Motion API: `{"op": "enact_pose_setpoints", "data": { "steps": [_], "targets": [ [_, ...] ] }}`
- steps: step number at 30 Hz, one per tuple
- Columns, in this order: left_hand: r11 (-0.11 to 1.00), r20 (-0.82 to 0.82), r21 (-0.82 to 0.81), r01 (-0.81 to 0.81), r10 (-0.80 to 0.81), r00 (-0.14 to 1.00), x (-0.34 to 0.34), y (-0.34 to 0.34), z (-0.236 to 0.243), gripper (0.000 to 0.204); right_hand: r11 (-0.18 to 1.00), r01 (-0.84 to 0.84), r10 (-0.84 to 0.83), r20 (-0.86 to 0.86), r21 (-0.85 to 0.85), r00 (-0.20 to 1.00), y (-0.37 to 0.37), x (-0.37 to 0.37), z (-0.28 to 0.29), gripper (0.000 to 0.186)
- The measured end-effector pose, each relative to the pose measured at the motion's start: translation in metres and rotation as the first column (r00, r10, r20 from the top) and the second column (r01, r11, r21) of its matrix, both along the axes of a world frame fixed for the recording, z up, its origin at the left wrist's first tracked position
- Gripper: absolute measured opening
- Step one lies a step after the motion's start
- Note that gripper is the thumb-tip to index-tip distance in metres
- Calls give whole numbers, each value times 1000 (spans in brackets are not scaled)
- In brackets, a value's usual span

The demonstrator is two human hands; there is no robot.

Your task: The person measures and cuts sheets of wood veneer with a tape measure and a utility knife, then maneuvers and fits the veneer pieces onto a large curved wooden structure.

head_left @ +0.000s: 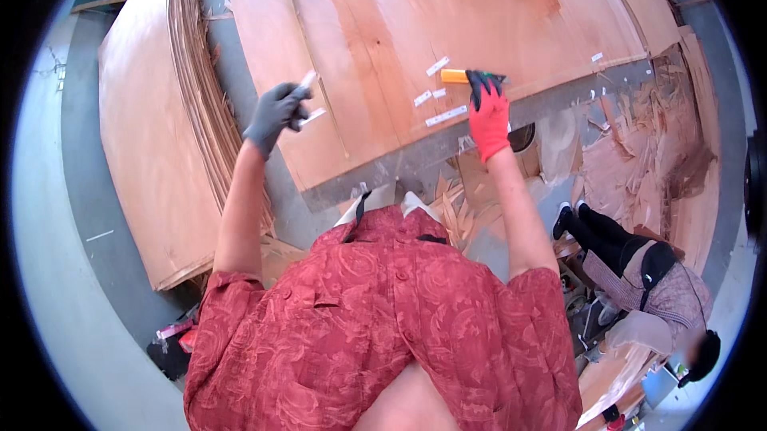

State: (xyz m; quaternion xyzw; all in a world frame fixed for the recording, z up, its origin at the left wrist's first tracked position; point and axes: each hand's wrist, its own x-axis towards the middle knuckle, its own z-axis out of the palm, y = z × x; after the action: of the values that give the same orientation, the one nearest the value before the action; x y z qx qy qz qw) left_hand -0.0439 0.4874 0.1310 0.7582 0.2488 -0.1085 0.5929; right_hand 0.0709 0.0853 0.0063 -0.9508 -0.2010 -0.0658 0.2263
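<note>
My left hand, in a dark grey glove, is closed with a small white strip standing out from its fingertips. Another white strip lies just beside its fingers on a wide reddish wood veneer sheet, near a long narrow gap. My right hand wears a red glove with dark fingers and grips a yellow-handled tool over the sheet's near part. Its working end is mostly hidden by the hand. Several white strips lie on the sheet left of the right hand.
A thick stack of veneer sheets stands at the left. Torn veneer scraps lie in a heap at the right. Another person is at the lower right, near more veneer. A grey edge shows along the sheet's near side.
</note>
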Motion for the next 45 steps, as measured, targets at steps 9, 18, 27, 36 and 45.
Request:
{"op": "enact_pose_setpoints", "data": {
  "steps": [9, 18, 27, 36, 45],
  "targets": [
    [938, -101, 56, -342, 346, 933, -180, 11, -16, 18, 933, -26, 81, 140, -358, 987, 13, 31, 16, 42],
    [944, -140, -35, -329, 322, 936, -220, 40, -32, 20, 912, -14, 21, 12, -409, 1000, 34, 32, 28, 36],
    [934, -92, -162, -320, 308, 947, -292, 202, -82, 21, 939, 152, -58, -293, 308, 954, 187, -79, 65, 52],
    [863, -70, -296, -409, 407, 911, -350, 381, -79, 19, 841, 531, -394, -560, 100, 729, 233, -97, 38, 35],
    [796, -11, -464, -388, 433, 901, -300, 460, -87, 19, 434, 652, -251, -612, 622, 750, 334, -52, 73, 8]
  ]
}}
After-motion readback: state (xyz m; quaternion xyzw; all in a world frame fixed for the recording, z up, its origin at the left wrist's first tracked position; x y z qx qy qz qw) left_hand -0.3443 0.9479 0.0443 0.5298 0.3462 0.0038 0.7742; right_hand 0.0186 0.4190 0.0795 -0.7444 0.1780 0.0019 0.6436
